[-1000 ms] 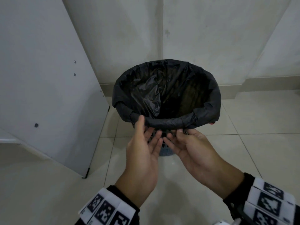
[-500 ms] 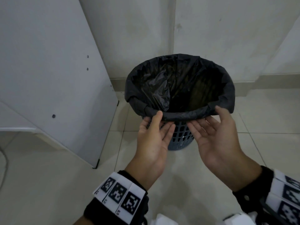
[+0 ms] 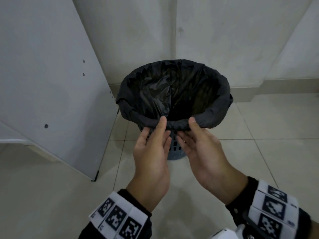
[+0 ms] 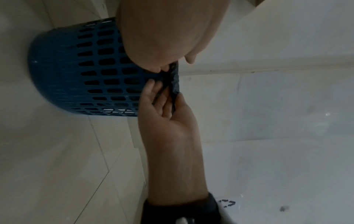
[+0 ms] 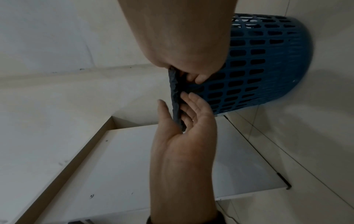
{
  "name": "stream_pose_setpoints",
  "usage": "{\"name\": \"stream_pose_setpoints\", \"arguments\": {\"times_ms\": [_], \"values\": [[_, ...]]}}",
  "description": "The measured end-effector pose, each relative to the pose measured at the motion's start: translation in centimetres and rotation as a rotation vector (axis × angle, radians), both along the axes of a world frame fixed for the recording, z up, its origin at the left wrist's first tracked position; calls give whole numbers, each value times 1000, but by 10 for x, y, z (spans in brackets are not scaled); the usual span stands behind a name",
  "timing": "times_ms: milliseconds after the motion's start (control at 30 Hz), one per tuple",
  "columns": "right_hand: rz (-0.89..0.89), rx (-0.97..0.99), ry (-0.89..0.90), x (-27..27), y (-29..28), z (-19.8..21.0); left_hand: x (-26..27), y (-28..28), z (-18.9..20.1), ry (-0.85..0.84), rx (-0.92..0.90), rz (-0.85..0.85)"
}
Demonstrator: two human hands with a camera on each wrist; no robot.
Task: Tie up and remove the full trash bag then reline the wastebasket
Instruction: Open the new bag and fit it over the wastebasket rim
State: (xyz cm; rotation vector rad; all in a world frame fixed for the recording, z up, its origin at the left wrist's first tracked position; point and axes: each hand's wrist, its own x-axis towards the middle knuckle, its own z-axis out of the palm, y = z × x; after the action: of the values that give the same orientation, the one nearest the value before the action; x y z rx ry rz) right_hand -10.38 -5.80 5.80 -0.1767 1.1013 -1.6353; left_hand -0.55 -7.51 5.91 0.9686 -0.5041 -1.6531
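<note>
1. The wastebasket (image 3: 175, 150) is a blue plastic basket with slotted walls; it stands upright on the tiled floor (image 3: 259, 161) in a corner, near the wall (image 3: 215, 40) and just right of a leaning white panel (image 3: 43, 83).
2. A black trash bag (image 3: 155, 94) lines the wastebasket; its top edge is folded outward over the rim and rolled into a thick band all the way round; the inside of the bag looks dark and crumpled, and what it contains cannot be told.
3. The left hand (image 3: 151, 152) reaches the near side of the rim; its thumb lies on top of the rolled band while its fingers are tucked beneath it against the basket wall, so it pinches the bag's folded edge; the left wrist view shows the fingers curled under the black plastic.
4. The right hand (image 3: 200, 149) sits just beside the left, palm turned inward; its thumb rests on the top of the band and its fingers go under the fold; in the left wrist view the black plastic runs between thumb and fingers, so this hand pinches the edge too.
5. The two hands are close together on the near rim, fingertips nearly touching below the band.
6. Both wrists wear black cuffs with white marker bands (image 3: 119, 219).
</note>
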Motion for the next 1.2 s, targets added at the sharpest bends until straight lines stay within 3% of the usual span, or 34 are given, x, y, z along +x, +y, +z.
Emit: {"name": "stream_pose_setpoints", "arguments": {"times_ms": [233,533,1200], "values": [[216,153,36,4,6,-5,22,-38,3,-13,32,62],[97,102,28,-14,17,-19,49,-83,1,98,77,90],[-137,100,113,-53,29,-25,47,-124,10,27,153,-119]]}}
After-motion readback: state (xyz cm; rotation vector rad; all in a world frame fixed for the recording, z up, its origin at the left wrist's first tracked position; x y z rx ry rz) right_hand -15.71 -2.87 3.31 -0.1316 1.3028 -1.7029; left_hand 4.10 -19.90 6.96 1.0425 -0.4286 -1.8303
